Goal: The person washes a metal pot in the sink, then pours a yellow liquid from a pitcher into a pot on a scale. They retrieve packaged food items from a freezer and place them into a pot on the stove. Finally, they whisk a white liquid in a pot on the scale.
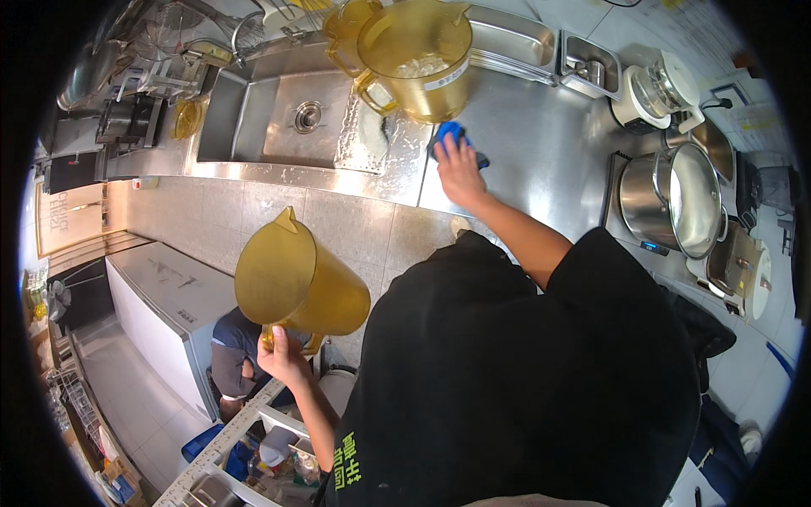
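My left hand [282,362] grips the handle of an amber plastic pitcher [336,295]. It is held tilted in the air over the floor, with no contents visible inside. My right hand [461,174] presses a blue and dark cloth [451,135] onto the stainless steel counter [532,152], beside the seam near the sink. Just behind the cloth stands a large amber pitcher [437,95] with clear pieces like ice in it and a label on its side. Another amber pitcher [345,32] is partly hidden behind that one.
Left along the counter is a steel sink [253,120], with water drops on the metal beside it. Steel pans [513,38], a white appliance with a glass jug [656,95] and a large steel pot [656,196] line the right. Another person [234,358] bends low by a white chest [165,304].
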Available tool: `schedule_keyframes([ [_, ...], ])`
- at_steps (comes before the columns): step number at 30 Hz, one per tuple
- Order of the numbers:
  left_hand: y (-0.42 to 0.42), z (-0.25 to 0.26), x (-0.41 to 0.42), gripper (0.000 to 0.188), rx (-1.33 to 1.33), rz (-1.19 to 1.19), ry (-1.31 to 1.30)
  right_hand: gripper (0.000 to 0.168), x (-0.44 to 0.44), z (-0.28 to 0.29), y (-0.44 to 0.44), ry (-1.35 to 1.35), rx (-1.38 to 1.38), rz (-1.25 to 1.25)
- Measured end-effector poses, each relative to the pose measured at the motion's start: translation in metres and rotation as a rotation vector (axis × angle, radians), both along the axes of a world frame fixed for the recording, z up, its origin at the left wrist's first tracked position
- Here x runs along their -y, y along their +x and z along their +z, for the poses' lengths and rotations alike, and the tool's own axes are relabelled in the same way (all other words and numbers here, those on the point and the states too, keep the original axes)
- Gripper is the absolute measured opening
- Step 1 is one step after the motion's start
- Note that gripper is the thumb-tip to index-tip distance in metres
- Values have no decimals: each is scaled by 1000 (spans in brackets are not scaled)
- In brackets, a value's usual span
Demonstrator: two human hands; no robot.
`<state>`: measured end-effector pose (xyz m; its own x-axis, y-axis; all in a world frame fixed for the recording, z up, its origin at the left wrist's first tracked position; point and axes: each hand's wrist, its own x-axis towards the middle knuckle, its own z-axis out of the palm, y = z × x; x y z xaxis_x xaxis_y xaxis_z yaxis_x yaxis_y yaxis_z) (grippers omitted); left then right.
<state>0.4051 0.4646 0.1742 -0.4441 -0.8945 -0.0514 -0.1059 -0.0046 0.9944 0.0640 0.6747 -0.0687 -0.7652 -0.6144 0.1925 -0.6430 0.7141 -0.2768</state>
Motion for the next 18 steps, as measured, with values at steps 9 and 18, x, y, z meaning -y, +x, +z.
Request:
schedule_keyframes([
  [9, -23, -13, 97, 26, -91, -171, 19, 53, 95, 86, 24, -716, 401, -162],
  [18, -39, -12, 168, 21, -55, -265, 7, 54, 153, 147, -40, -1268, 344, -709],
])
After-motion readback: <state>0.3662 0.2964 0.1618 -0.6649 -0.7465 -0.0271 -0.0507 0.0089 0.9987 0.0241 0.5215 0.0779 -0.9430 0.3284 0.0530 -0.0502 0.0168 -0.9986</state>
